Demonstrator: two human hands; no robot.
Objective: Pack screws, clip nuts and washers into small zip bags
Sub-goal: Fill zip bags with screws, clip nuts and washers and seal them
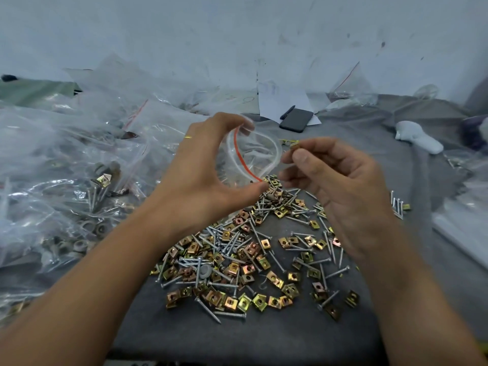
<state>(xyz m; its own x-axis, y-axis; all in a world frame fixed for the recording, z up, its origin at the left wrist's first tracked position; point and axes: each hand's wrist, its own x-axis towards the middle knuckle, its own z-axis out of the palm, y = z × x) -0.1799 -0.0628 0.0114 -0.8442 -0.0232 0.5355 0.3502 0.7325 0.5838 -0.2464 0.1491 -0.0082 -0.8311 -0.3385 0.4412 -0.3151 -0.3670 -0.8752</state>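
Note:
My left hand (pixel 208 165) pinches a small clear zip bag (pixel 253 157) with a red seal line, holding its mouth spread wide between thumb and fingers. Just right of the bag's mouth, my right hand (pixel 335 186) pinches a brass-coloured clip nut (pixel 294 145) between thumb and fingertips. Below both hands lies a loose pile of clip nuts (pixel 237 268) mixed with silver screws (pixel 208 310) and a grey washer (pixel 205 271) on the grey cloth.
Filled and empty plastic bags (pixel 60 180) heap up on the left. A black phone (pixel 296 120) with a pen and white paper lies behind the hands. A white object (pixel 418 137) rests far right, and several screws (pixel 396 206) sit near the right.

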